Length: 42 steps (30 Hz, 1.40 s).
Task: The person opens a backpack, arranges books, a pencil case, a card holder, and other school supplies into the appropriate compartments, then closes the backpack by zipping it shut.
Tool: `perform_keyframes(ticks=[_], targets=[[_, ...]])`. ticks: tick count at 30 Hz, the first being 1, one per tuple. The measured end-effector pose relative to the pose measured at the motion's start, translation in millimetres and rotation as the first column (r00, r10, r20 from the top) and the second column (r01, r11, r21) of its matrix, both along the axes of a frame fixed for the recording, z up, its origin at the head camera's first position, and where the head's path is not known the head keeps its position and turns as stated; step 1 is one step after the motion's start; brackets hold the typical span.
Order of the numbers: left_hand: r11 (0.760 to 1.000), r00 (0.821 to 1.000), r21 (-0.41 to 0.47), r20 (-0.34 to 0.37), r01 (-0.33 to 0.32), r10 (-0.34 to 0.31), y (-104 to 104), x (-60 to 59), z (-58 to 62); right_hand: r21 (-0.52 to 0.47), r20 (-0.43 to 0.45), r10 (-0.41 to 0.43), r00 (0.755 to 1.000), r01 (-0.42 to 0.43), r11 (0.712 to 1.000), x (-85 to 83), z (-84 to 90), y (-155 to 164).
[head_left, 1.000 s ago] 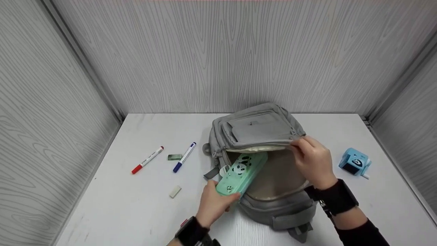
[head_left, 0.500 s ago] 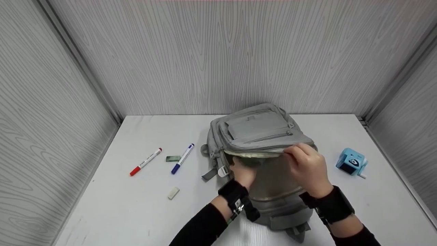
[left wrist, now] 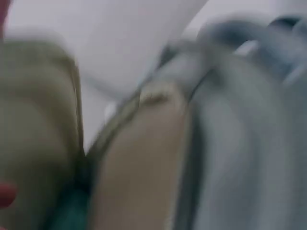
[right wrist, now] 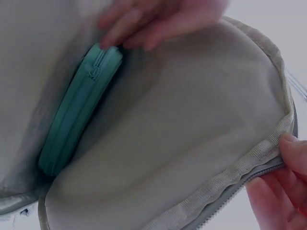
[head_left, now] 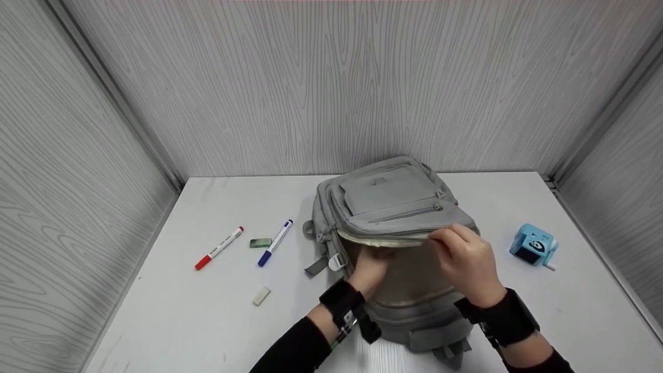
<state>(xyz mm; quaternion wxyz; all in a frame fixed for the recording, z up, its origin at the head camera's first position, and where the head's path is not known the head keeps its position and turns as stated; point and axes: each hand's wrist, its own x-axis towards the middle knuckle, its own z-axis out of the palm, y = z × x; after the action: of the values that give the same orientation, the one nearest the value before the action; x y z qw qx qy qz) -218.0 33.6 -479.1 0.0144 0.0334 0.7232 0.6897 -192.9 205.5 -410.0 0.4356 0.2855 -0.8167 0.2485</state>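
A grey backpack (head_left: 393, 199) lies on the white table (head_left: 155, 321) with its main compartment unzipped. My right hand (head_left: 453, 246) pinches the zipper edge of the upper flap and holds it up; the right wrist view shows this hand (right wrist: 283, 187) on the zip edge. My left hand (head_left: 369, 267) reaches into the opening, fingers hidden under the flap. In the right wrist view the left hand (right wrist: 153, 24) has straight fingers touching the end of a teal pencil case (right wrist: 79, 115), which stands on edge against the beige lining (right wrist: 182, 134). The left wrist view is a blur of lining and grey fabric.
Left of the bag lie a red marker (head_left: 218, 247), a green eraser (head_left: 260, 242), a blue marker (head_left: 275, 242) and a white eraser (head_left: 261, 296). A blue sharpener (head_left: 534, 246) sits to the right. Grey panel walls enclose the table on three sides.
A second ago my left hand held the teal pencil case at the bag's mouth. The case is now inside, and the left hand has drawn back a little. The right hand lowered the flap slightly.
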Motion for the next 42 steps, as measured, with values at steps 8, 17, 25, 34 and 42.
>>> perform_keyframes(ticks=[8, 17, 25, 34, 42], targets=[[0.884, 0.815, -0.384, -0.399, 0.267, -0.42, -47.6, 58.3, 42.1, -0.018, 0.015, 0.011, 1.0, -0.011, 1.0, 6.5, -5.9, -0.3], [0.634, 0.466, -0.552, -0.825, -0.542, -0.32, -59.4, 38.7, 46.5, -0.053, 0.011, 0.013, 1.0, -0.013, 0.999, 10.8, -14.7, -1.8], [0.603, 0.373, -0.496, -0.868, -0.625, -0.328, -50.8, 25.6, 38.2, -0.049, 0.072, 0.038, 0.997, -0.034, 0.998, 21.9, -29.1, 2.5], [0.571, 0.404, -0.525, -0.851, -0.632, -0.336, -44.2, 23.2, 34.9, -0.053, 0.086, 0.043, 0.995, -0.038, 0.998, 19.2, -34.1, 28.9], [0.577, 0.434, -0.518, -0.853, -0.632, -0.291, -45.8, 21.7, 37.7, 0.036, 0.412, -0.334, 0.848, 0.351, 0.936, -29.6, -60.5, 132.1]])
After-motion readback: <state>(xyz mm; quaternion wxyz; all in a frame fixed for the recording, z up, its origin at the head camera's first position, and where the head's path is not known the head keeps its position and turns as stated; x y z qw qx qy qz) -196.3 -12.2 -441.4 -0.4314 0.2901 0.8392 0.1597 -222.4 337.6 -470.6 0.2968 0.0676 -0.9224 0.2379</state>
